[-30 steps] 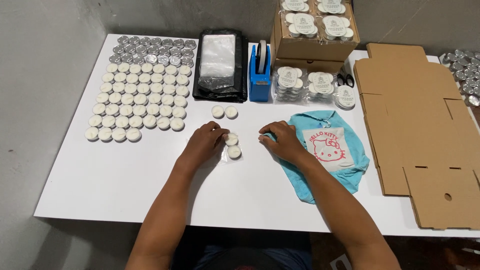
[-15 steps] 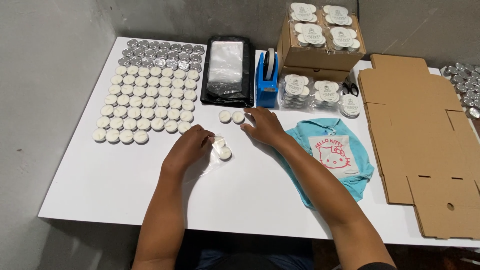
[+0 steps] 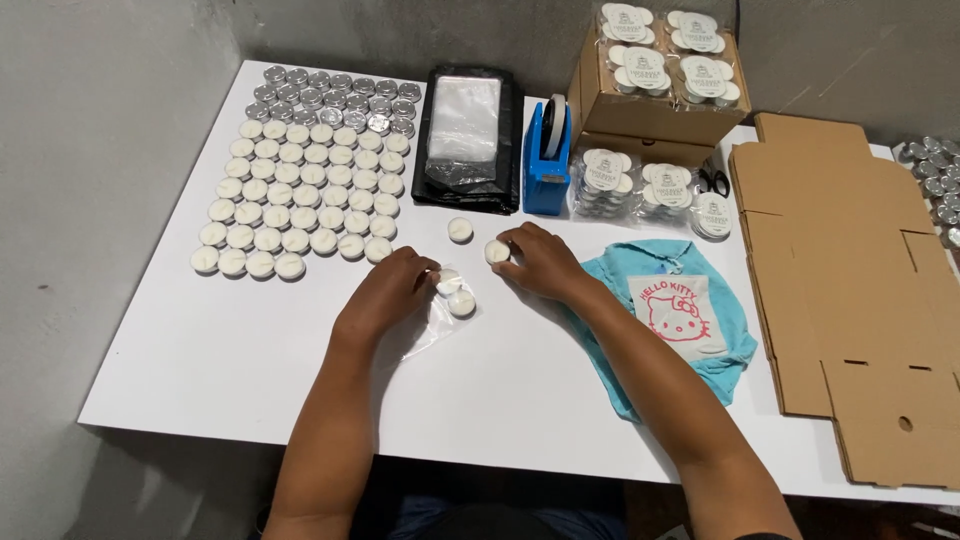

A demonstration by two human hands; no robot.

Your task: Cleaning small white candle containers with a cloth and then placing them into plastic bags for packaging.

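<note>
My left hand (image 3: pixel 388 293) rests on a clear plastic bag (image 3: pixel 436 322) on the white table (image 3: pixel 200 360), its fingers holding the bag with two white tealight candles (image 3: pixel 455 292) at its mouth. My right hand (image 3: pixel 535 262) pinches another white tealight candle (image 3: pixel 497 251) just to the right of the bag. One loose tealight (image 3: pixel 460 230) lies behind them.
Rows of white tealights (image 3: pixel 300 190) and several silver cups (image 3: pixel 340 95) fill the back left. A black stack of clear bags (image 3: pixel 465 135), a blue tape dispenser (image 3: pixel 548 155), packed candle bags (image 3: pixel 640 185), a cardboard box (image 3: pixel 655 85), a light blue cloth (image 3: pixel 680 320) and flat cardboard (image 3: pixel 850 280) lie to the right.
My right hand reached back to the loose tealights, took one, and brought it toward the bag. My left hand stayed on the bag. The view moved closer.
</note>
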